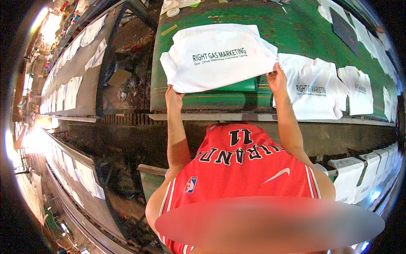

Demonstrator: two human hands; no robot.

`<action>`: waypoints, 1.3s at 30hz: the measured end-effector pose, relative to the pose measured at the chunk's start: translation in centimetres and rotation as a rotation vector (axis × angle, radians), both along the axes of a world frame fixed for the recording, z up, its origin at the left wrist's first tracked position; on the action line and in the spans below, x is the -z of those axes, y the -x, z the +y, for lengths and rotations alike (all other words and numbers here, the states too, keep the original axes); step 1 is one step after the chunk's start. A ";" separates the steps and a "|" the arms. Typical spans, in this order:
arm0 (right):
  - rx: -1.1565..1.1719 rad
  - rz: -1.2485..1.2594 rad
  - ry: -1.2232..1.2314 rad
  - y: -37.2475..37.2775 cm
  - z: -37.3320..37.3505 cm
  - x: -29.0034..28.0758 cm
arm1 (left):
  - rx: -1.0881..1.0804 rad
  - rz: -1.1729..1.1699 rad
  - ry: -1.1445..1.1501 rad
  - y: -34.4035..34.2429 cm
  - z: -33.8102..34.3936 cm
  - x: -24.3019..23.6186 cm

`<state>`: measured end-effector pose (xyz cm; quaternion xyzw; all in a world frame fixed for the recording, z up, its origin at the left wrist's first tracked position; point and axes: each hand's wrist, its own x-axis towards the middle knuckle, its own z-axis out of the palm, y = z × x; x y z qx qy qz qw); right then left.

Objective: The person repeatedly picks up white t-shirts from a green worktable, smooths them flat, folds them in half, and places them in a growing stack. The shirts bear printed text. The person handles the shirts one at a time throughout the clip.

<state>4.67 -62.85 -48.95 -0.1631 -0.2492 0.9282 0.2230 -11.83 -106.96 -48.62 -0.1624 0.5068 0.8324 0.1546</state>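
A white T-shirt (224, 40) with dark printed lettering is stretched between my hands over a long green table (198, 101). My left hand (174, 98) is closed on its near left corner. At the near right corner, my right hand (276, 78) pinches the cloth between thumb and fingers. The near edge of the shirt looks lifted, while its far part lies over the table. A green flat panel (241, 86) shows partly from beneath the cloth. Just right of my right hand lies another printed white shirt (311, 101).
Further right along the table are a smaller printed shirt (360, 95) and a dark flat board (342, 29). A grey table (91, 95) with white shirts stands at the left across a gap. Behind me on the right, white shirts (347, 173) hang over a bench.
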 end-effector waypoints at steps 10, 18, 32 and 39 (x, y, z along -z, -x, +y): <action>0.084 -0.036 0.203 -0.5 -1.6 1.3 | -0.185 0.171 0.057 3.0 -19.5 -1.7; -0.057 -0.371 -0.068 -4.1 -2.1 3.1 | -0.426 0.590 1.643 -0.9 -33.9 -3.3; 0.127 -0.902 -0.808 -8.7 -4.1 -2.0 | -0.439 0.412 0.078 6.6 -16.6 0.5; 0.357 -0.783 -0.937 -17.3 -1.0 -3.0 | 0.032 0.213 -0.231 6.3 9.0 -3.8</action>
